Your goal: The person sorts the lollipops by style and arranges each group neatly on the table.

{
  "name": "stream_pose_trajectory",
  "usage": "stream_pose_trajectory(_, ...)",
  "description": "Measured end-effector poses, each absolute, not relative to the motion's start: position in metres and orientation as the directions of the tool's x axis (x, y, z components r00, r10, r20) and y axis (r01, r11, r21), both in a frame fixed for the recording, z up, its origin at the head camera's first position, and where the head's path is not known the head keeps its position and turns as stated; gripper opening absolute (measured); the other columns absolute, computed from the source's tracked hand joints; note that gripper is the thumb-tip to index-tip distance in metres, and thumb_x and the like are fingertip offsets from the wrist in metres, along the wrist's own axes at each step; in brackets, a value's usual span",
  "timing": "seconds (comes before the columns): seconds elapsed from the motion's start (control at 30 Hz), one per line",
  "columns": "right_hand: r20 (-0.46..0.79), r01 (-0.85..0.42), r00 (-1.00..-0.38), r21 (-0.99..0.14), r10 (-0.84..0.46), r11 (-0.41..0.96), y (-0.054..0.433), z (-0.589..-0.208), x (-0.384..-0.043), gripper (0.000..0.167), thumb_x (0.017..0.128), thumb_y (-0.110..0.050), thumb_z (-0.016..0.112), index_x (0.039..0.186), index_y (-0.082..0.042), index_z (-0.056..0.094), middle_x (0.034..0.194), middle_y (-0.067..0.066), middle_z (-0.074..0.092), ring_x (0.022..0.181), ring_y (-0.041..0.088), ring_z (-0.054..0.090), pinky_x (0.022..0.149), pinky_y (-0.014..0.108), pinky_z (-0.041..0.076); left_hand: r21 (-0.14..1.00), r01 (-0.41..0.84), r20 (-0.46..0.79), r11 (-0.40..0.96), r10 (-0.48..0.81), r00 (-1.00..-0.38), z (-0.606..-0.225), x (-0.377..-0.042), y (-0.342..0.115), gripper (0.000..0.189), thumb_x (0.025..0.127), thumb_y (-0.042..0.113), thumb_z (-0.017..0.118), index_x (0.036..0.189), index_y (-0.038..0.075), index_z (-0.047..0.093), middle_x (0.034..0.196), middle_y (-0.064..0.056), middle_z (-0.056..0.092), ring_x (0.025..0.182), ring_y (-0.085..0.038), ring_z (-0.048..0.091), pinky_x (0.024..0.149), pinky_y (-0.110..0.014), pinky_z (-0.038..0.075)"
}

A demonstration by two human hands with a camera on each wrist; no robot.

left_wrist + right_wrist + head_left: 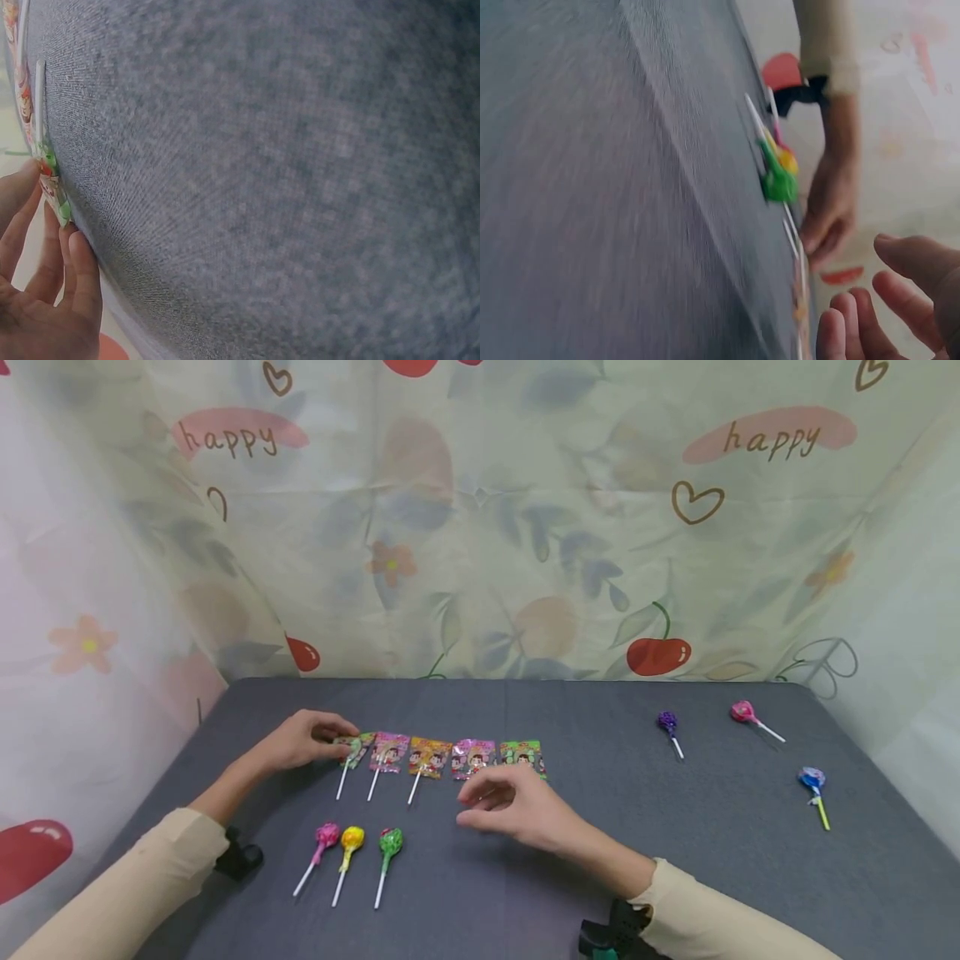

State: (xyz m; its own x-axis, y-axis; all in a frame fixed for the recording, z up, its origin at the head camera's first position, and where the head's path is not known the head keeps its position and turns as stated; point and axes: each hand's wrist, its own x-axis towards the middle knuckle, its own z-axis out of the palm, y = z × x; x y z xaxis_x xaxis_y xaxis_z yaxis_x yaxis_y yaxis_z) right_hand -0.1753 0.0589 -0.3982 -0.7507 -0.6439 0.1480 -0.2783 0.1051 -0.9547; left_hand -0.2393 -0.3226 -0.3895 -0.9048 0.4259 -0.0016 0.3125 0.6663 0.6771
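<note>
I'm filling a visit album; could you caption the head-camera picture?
Left fingers pinch the leftmost flat lollipop in a row of five; three round lollipops lie in front.

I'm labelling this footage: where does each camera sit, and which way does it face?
Head: worn on the head, facing forward and down over the table; left hand, right hand and both sleeves show.
Left wrist: on that wrist, looking mostly at the table; the left hand pinches a flat-packet lollipop at the left edge.
Right wrist: on that wrist, looking past the right hand, lower right, towards the left hand.
Head and right-wrist views share the left hand and the round green lollipop.
</note>
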Motion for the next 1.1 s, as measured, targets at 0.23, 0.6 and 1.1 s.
stream_pose_trajectory(0.23,0.146,-0.271,-0.766,-0.957,-0.626,0.109,0.107,-0.397,-0.186,0.024,0.09,-0.009,0.079,0.108,0.004,0.071,0.102,0.013,0.071,0.089,0.03,0.069,0.077,0.034,0.055,0.673,0.31,-0.001,0.671,0.42,-0.907,-0.389,-0.238,-0.324,0.029,0.095,0.011,0.074,0.12,-0.005,0.07,0.115,-0.017,0.069,0.099,-0.028,0.065,0.078,-0.033,0.052)
stream_pose_trajectory(0.6,0.161,-0.322,-0.789,-0.93,-0.594,0.176,0.188,-0.393,-0.208,0.024,0.093,-0.007,0.076,0.111,0.006,0.069,0.108,0.027,0.067,0.094,0.032,0.068,0.079,0.035,0.055,0.672,0.307,-0.007,0.674,0.42,-0.907,-0.39,-0.241,-0.323,0.029,0.095,0.011,0.074,0.12,-0.004,0.07,0.114,-0.016,0.07,0.102,-0.031,0.066,0.08,-0.036,0.053)
stream_pose_trajectory(1.1,0.169,-0.354,-0.877,-0.861,-0.45,0.365,0.284,-0.388,-0.253,0.028,0.097,-0.011,0.072,0.121,0.002,0.067,0.113,0.026,0.067,0.096,0.024,0.068,0.079,0.03,0.054,0.675,0.309,-0.005,0.67,0.423,-0.906,-0.391,-0.241,-0.324,0.029,0.095,0.011,0.074,0.12,-0.004,0.07,0.113,-0.016,0.07,0.102,-0.03,0.066,0.079,-0.035,0.053)
